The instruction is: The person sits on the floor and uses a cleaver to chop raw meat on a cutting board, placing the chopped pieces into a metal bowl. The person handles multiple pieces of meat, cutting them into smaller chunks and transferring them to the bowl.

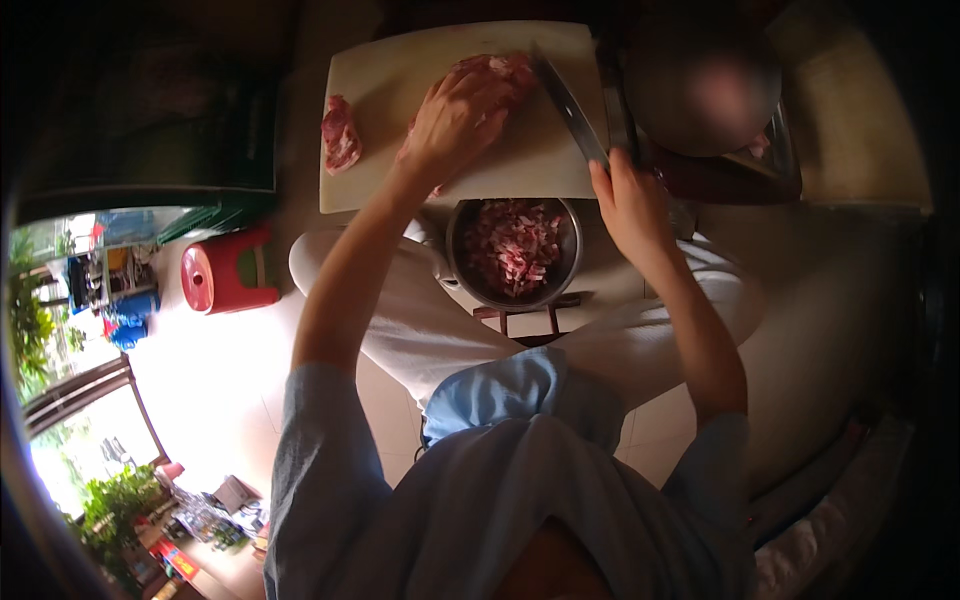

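Note:
A large piece of raw meat (514, 69) lies on a pale cutting board (397, 75), partly covered by my left hand (459, 120), whose fingers are spread over it. My right hand (634, 199) grips the handle of a kitchen knife (568, 105); the blade slants up and left, its tip close to the meat's right end. A separate strip of raw meat (341, 139) rests near the board's left edge. Just below the board's near edge stands a round metal bowl (577, 259) holding many small cut pieces of meat (517, 251).
Right of the board, a round dark pan or lid (701, 82), partly blurred, sits above a metal tray (787, 146) with some meat in it. A red plastic stool (225, 274) is on the floor at the left. My knees are on both sides of the bowl.

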A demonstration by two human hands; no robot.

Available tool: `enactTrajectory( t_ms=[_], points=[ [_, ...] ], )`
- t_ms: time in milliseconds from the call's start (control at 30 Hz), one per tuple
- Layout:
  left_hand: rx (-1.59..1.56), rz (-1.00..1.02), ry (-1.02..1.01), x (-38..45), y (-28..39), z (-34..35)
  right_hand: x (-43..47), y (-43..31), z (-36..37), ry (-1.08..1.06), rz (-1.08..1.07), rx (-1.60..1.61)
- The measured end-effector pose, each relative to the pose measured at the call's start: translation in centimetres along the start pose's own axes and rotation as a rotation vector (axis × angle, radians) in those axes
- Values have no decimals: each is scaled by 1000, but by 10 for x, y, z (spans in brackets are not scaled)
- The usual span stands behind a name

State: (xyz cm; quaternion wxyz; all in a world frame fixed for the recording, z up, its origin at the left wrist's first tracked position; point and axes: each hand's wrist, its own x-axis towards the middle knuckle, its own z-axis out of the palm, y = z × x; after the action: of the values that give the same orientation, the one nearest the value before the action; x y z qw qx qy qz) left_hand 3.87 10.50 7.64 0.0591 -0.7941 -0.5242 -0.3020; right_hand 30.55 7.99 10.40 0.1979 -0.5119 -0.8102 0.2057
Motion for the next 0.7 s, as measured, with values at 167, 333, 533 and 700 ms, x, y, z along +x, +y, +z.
enactTrajectory(
  t_ms=[167,333,533,700],
  points=[
    [-23,80,-112,35,-18,29,44,-23,-14,-81,13,-210],
    [3,58,-183,37,-16,25,52,-33,-4,-132,-52,-278],
    [-46,13,-200,38,-11,23,51,-36,-7,-92,-96,-318],
    [-24,-13,-246,40,-14,24,54,-34,-8,-105,-66,-263]
  ],
)
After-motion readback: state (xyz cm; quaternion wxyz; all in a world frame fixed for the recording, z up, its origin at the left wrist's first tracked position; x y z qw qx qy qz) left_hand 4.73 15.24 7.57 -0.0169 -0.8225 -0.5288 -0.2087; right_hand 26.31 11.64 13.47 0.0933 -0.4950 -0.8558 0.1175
